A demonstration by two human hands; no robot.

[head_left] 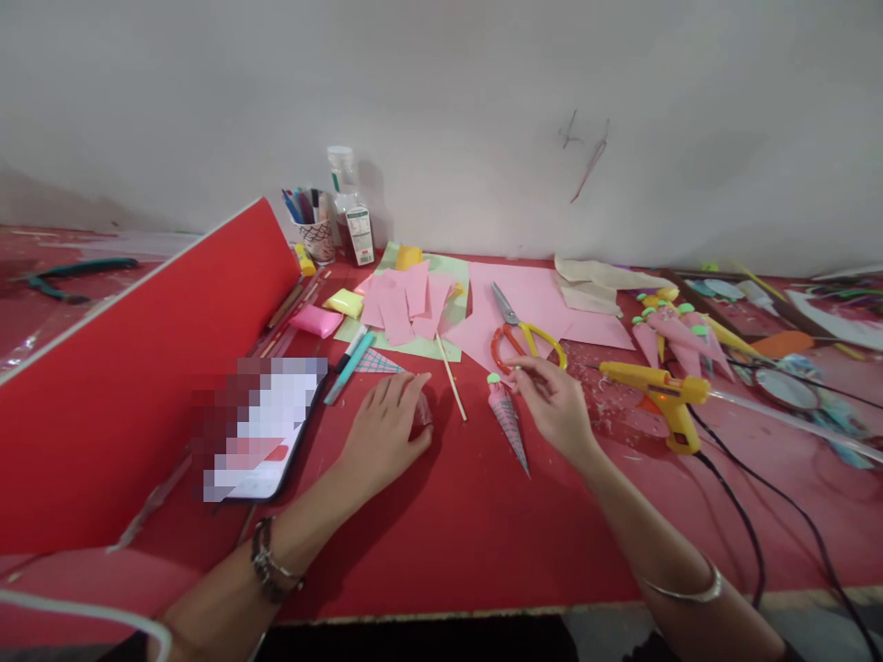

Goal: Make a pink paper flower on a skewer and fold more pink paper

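My left hand (pixel 387 425) rests low over the red table, its fingers curled around something clear and shiny (pixel 423 406) that they mostly hide. Thumb and fingertips of my right hand (pixel 556 405) are pinched together on a tiny light-green bit (pixel 515 369). Beside that hand lies a pink paper cone (pixel 509 427) with a dark grid pattern and a green dab on its wide end, its tip toward me. Scissors (pixel 514 326) with orange and yellow handles lie just beyond. Between my hands is a thin wooden stick (pixel 451 379).
A yellow glue gun (pixel 666 395) with a black cord lies right, near several finished pink cones (pixel 680 336). Pink paper pieces (pixel 407 299), markers (pixel 351 366) and a phone (pixel 276 441) are left. A red board (pixel 158 368) leans there; a bottle (pixel 353 216) stands behind.
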